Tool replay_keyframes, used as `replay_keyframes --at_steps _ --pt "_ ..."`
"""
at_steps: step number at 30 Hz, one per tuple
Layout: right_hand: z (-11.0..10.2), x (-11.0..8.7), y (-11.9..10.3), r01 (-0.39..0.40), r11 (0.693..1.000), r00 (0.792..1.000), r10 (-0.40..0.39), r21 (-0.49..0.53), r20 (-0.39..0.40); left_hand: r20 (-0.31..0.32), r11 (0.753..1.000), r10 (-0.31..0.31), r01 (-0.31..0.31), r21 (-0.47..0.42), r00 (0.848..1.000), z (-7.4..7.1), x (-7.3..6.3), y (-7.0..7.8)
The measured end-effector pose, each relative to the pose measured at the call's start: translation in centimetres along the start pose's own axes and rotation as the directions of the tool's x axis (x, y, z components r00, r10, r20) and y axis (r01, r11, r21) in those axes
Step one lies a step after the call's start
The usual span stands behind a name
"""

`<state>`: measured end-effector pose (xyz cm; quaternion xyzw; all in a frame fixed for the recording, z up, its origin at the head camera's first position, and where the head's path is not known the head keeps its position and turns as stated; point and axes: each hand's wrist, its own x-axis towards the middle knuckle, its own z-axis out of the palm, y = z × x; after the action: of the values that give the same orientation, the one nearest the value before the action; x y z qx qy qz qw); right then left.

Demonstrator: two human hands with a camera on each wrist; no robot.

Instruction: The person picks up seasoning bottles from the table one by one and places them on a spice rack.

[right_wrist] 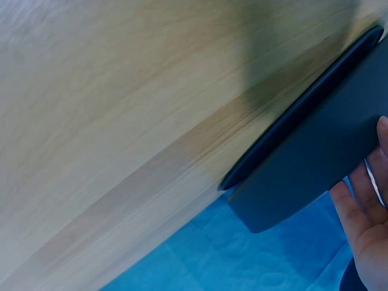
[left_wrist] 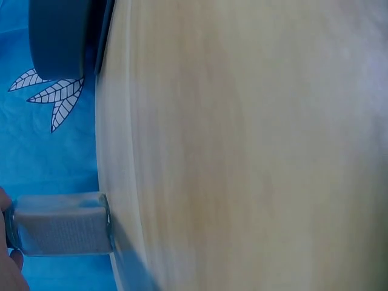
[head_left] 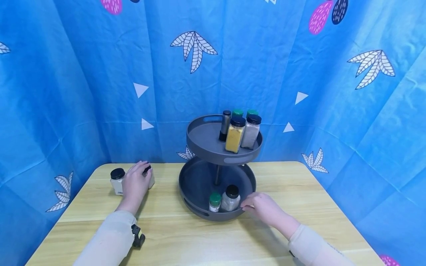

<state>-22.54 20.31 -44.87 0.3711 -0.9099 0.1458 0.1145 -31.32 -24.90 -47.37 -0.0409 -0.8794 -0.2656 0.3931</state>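
At the table's left back, my left hand (head_left: 136, 179) grips a clear square spice jar by its black lid. In the left wrist view this spice jar (left_wrist: 60, 227) has pale contents, and only fingertips show at its lid. Beside that hand stands another black-lidded spice jar (head_left: 117, 181). My right hand (head_left: 261, 208) touches the lower tier of a grey two-tier turntable rack (head_left: 196, 212) at its right front rim. The right wrist view shows fairly straight fingers (right_wrist: 348, 209) against the outer wall. A green-lidded jar (head_left: 215, 202) and a black-lidded jar (head_left: 230, 199) sit close by in this tier.
The upper tier (head_left: 203, 136) bears a yellow-filled spice jar (head_left: 234, 136), a grey-filled jar (head_left: 250, 133), a slim dark grinder-like bottle (head_left: 225, 125) and two green-lidded jars, mostly hidden. Blue patterned curtains (head_left: 166, 92) surround the wooden table (head_left: 166, 240).
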Motion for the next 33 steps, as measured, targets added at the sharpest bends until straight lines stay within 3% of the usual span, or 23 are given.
replay_keyframes --at_steps 12,24,33 --pt "-0.10 0.00 -0.13 0.009 1.000 1.000 -0.009 0.009 -0.002 -0.010 0.999 0.038 -0.038 -0.005 0.999 -0.12 0.05 0.13" --pt "-0.12 0.00 -0.15 0.004 1.000 1.000 -0.003 0.020 -0.007 0.018 1.000 -0.001 0.002 -0.021 1.000 -0.30 0.14 0.16" --pt "-0.43 -0.05 -0.10 -0.004 1.000 1.000 0.004 0.026 0.010 0.116 0.999 -0.030 0.032 -0.015 0.993 -0.93 0.04 0.52"
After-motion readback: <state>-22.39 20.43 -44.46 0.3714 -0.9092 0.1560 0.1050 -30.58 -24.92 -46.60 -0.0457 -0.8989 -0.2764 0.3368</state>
